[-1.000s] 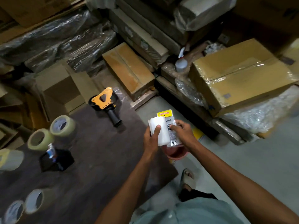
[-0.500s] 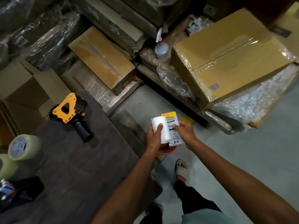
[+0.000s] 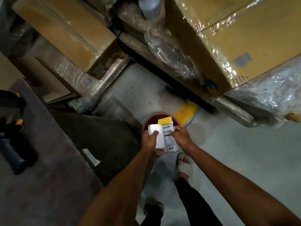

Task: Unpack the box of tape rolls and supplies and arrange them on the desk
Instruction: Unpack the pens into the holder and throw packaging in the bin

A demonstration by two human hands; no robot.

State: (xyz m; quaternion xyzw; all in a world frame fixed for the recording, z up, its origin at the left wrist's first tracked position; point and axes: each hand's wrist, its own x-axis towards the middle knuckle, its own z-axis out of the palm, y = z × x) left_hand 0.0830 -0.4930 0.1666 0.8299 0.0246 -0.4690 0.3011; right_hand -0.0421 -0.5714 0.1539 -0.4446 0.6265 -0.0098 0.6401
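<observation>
- The desk [image 3: 48,185] fills the left of the view; at its far left edge lies a dark tape dispenser [image 3: 11,136] with yellow trim, only partly in frame and blurred.
- The left hand [image 3: 149,141] sits just off the desk's right edge, thumb pressed on the face of a white roll [image 3: 157,136] and fingers curled behind it, so it is clamped on the roll.
- The roll's long axis runs away from the person, roughly along the forearm.
- Touching the roll's right side is a clear packet [image 3: 169,137] with a yellow header, long axis the same way.
- The right hand [image 3: 180,136] pinches the packet's right edge, fingertips closed on it.
- Both things hang over a reddish bucket [image 3: 146,123] on the floor, apart from the desk.
- Judged from this, the desk lies to the left, so the left hand is the nearer one for setting things down.
</observation>
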